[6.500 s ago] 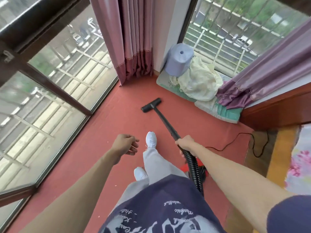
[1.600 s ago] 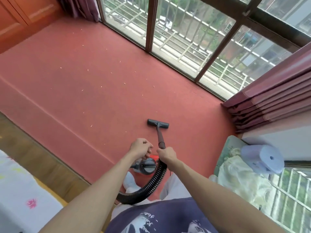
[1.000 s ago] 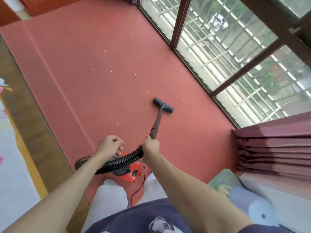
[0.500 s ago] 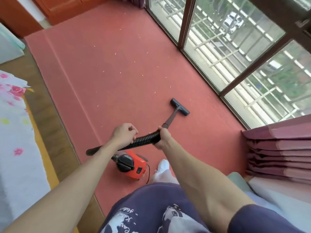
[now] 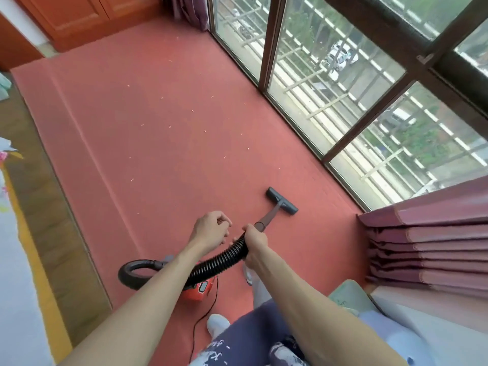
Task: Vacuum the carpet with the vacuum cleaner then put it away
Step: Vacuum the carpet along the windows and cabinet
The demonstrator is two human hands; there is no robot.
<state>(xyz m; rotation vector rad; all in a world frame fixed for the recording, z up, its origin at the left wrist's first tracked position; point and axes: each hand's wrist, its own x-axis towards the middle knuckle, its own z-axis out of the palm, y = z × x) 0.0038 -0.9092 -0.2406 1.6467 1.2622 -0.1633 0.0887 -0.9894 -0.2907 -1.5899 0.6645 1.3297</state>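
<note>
1. Nearest me I count two bare forearms and one white shoe (image 5: 217, 323) on the red carpet (image 5: 158, 133).
2. One orange vacuum body (image 5: 200, 286) sits on the carpet under my left forearm, one thin black cord (image 5: 202, 317) trailing from it.
3. My right hand (image 5: 254, 240) is wrapped tight round the top of the one ribbed black hose (image 5: 219, 261), where it meets the wand (image 5: 269, 216).
4. My left hand (image 5: 211, 228) floats just beside it, fingers loosely curled, holding nothing.
5. Beyond the grip the wand slants down to one floor nozzle (image 5: 281, 204) flat on the carpet.
6. Farther out, roughly a dozen pale crumbs (image 5: 192, 110) dot the carpet beside the windows (image 5: 330, 83).
</note>
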